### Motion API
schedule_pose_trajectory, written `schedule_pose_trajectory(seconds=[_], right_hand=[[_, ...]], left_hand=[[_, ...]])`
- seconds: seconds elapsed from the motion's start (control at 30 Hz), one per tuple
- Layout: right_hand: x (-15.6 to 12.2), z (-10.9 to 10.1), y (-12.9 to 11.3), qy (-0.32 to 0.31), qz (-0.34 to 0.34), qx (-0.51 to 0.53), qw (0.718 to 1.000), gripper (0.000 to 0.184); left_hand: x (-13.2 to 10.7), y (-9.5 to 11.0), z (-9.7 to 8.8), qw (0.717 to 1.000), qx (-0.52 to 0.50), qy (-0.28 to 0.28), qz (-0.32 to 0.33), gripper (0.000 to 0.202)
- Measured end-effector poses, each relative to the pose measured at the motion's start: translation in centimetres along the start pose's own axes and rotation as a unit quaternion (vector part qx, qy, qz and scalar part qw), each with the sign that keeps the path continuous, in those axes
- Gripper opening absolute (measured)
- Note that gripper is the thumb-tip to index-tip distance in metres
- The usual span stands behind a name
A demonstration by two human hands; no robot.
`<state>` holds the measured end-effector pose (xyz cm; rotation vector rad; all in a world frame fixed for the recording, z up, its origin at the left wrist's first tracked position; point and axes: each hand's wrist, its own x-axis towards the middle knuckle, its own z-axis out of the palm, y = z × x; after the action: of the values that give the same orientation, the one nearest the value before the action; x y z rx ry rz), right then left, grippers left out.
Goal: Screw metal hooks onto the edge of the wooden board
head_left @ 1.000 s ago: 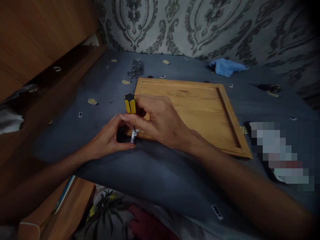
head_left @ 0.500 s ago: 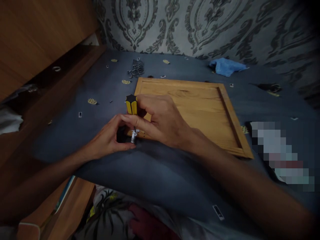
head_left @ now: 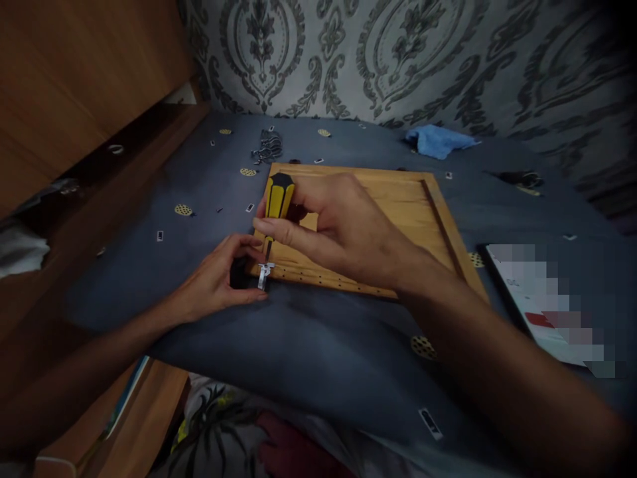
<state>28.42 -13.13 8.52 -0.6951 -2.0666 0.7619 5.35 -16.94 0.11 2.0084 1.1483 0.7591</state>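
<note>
My right hand [head_left: 328, 226] is closed on a screwdriver [head_left: 279, 196] with a yellow and black handle. The screwdriver stands nearly upright, its shaft pointing down at a small silver metal fitting [head_left: 263, 273] at the near left corner of a framed wooden panel [head_left: 388, 189]. Curved around that fitting is my left hand [head_left: 212, 279], thumb at its lower end and fingers at the panel's corner. Small dark holes run along the panel's near edge. The tip's exact contact with the fitting is too small to make out.
Several metal pieces [head_left: 269, 145] lie in a pile behind the panel. A blue cloth [head_left: 440, 141] lies at the back, and a dark object [head_left: 520, 179] lies at the right. A partly blurred flat device [head_left: 537, 299] is at right. Wooden furniture [head_left: 94, 79] borders the left side.
My right hand has risen slightly and moved right with the screwdriver, which now leans a little, showing more shaft. My left hand stays at the fitting. The view has shifted slightly.
</note>
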Motion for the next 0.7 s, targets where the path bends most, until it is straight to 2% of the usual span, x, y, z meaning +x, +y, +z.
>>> schedule_pose_trajectory(seconds=[0.1, 0.2, 0.4, 0.7], right_hand=[[-0.2, 0.2, 0.8, -0.043, -0.044, -0.062, 0.996, 0.042], [-0.3, 0.3, 1.2, -0.033, -0.057, -0.087, 0.994, 0.042], [-0.3, 0.6, 1.2, -0.06, -0.048, -0.108, 0.991, 0.032], [-0.2, 0.8, 1.7, -0.068, -0.052, -0.106, 0.991, 0.041]], left_hand=[[0.0, 0.0, 0.0, 1.0, 0.0, -0.007, -0.004, 0.066], [0.0, 0.1, -0.1, 1.0, 0.001, -0.014, 0.001, 0.065], [0.0, 0.2, -0.1, 1.0, 0.002, -0.013, 0.0, 0.068], [0.0, 0.3, -0.2, 1.0, 0.014, -0.009, 0.01, 0.066]])
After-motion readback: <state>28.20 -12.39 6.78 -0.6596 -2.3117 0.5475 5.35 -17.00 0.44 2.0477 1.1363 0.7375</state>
